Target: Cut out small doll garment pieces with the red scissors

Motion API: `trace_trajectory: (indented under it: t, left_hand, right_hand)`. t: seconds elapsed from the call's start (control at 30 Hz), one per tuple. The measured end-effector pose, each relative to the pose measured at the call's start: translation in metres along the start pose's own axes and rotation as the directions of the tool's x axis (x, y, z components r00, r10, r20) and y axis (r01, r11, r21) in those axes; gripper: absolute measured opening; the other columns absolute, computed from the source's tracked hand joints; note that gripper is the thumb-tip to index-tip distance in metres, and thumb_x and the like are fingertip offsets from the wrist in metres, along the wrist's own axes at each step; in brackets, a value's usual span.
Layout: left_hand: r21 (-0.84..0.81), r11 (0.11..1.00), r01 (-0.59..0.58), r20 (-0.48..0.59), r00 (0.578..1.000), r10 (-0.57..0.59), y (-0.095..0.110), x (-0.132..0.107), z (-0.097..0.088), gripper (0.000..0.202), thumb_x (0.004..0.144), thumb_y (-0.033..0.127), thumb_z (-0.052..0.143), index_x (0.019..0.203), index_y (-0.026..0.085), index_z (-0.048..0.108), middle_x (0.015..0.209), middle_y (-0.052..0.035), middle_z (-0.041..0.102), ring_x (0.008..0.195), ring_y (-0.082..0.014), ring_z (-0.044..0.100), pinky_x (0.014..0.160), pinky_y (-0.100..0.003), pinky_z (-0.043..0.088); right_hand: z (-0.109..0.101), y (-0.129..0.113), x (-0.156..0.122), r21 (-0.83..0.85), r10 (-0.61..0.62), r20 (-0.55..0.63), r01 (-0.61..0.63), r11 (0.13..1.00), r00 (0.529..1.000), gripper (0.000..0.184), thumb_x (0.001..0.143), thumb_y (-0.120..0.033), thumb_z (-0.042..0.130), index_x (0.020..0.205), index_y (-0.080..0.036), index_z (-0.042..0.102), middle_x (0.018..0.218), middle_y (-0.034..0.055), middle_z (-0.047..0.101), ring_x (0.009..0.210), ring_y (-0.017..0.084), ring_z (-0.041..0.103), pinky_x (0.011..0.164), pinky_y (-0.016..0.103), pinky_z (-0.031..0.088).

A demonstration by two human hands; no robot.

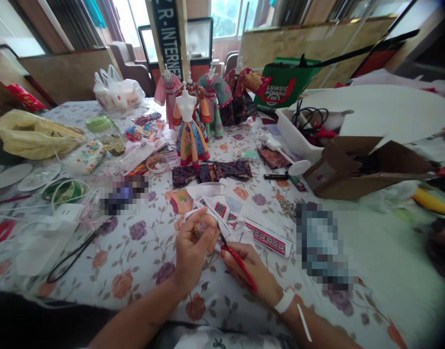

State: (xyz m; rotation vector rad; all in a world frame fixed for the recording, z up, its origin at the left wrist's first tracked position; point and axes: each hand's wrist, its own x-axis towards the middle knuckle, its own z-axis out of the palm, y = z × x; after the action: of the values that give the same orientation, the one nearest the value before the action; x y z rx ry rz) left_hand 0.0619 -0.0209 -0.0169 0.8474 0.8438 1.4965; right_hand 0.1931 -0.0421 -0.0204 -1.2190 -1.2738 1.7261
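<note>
My left hand (193,252) pinches a small piece of floral-printed cloth (205,228) between fingers and thumb. My right hand (244,266) grips a pair of red-handled scissors (239,264), whose thin dark blades reach up to the edge of that cloth. Just beyond the hands lie white fabric strips with red and black woven trim (266,237). A dark batik fabric piece (211,172) lies further off, in front of a small dress form in a blue and orange skirt (191,138). Several more dressed miniature forms stand behind it.
A floral tablecloth (135,261) covers the table. A green-lidded jar (106,135), a yellow bag (35,135) and a cable-filled white bin (298,131) stand around it. A cardboard box (367,167) sits at right. Two pixelated patches hide other items.
</note>
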Motion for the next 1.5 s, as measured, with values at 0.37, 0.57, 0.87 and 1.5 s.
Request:
trace_trajectory:
  t: [0.37,0.57,0.87,1.5]
  left_hand:
    - [0.003,1.000,0.016,-0.020,1.000,-0.016,-0.0001,-0.0010,0.0016,0.031,0.081,0.024,0.065,0.111,0.022,0.057,0.077,0.0027,0.054,0.045,-0.0028,0.038,0.044,-0.018,0.032]
    - [0.023,1.000,-0.001,-0.019,1.000,0.002,0.0006,-0.0021,0.0007,0.030,0.083,0.024,0.063,0.112,0.023,0.057,0.076,0.0033,0.054,0.046,-0.0033,0.039,0.045,-0.018,0.034]
    - [0.090,0.996,-0.016,-0.008,1.000,0.017,-0.0009,-0.0038,-0.0007,0.030,0.084,0.023,0.062,0.113,0.023,0.056,0.075,0.0029,0.054,0.048,-0.0046,0.041,0.046,-0.019,0.034]
    - [0.027,0.999,0.043,-0.060,0.997,-0.042,-0.0027,-0.0050,0.0014,0.032,0.082,0.024,0.065,0.113,0.023,0.057,0.078,0.0032,0.054,0.047,-0.0027,0.039,0.046,-0.018,0.035]
  right_hand:
    - [0.0015,-0.0014,-0.0004,0.013,0.004,-0.019,-0.003,1.000,1.000,0.052,0.076,-0.062,0.058,0.055,-0.020,0.036,0.043,-0.0077,0.033,0.037,0.005,0.024,0.035,0.021,0.014]
    - [0.0009,-0.0005,-0.0004,-0.012,-0.009,-0.012,0.009,1.000,1.000,0.051,0.077,-0.061,0.057,0.055,-0.020,0.036,0.043,-0.0075,0.033,0.038,0.006,0.024,0.036,0.021,0.014]
    - [0.0003,-0.0043,-0.0007,-0.057,-0.044,0.001,0.044,0.997,0.999,0.053,0.078,-0.064,0.054,0.055,-0.020,0.037,0.044,-0.0069,0.035,0.038,0.006,0.029,0.038,0.022,0.018]
    - [0.0021,-0.0032,-0.0009,-0.030,-0.027,-0.019,0.027,0.999,0.999,0.052,0.078,-0.064,0.055,0.055,-0.020,0.037,0.044,-0.0065,0.036,0.038,0.006,0.027,0.036,0.022,0.016]
